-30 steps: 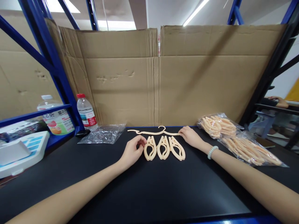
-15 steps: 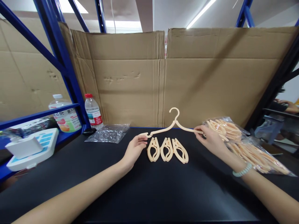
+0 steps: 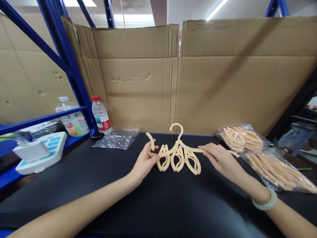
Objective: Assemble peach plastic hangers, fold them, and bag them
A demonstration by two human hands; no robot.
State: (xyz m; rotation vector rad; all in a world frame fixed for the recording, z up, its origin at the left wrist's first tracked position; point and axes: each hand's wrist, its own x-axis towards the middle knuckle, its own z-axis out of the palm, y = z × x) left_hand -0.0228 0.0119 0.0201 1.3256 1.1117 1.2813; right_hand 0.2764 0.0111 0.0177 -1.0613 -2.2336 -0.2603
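Between my hands is a cream plastic folding hanger [image 3: 192, 149], its hook pointing up and away from me. My left hand [image 3: 144, 161] grips its left arm near the joint, and the end piece there is bent upward. On the other side, my right hand [image 3: 218, 157] pinches the right arm; that arm's tip sticks out beyond my fingers. Three folded hangers lie side by side just below: a left one [image 3: 159, 165], a middle one [image 3: 174, 166] and a right one [image 3: 198, 168]. The held hanger partly covers their tops.
Clear bags of folded hangers [image 3: 274, 168] lie at the right. An empty-looking plastic bag [image 3: 116, 138] rests at the back left near a red-capped water bottle [image 3: 102, 117]. Cardboard [image 3: 138, 79] walls the back of the black table [image 3: 158, 205]. A white power strip [image 3: 47, 158] sits far left.
The hanger has come down and nearer, now overlapping the folded ones. Its left end piece has swung upward. My right hand has shifted along the right arm, exposing the tip.
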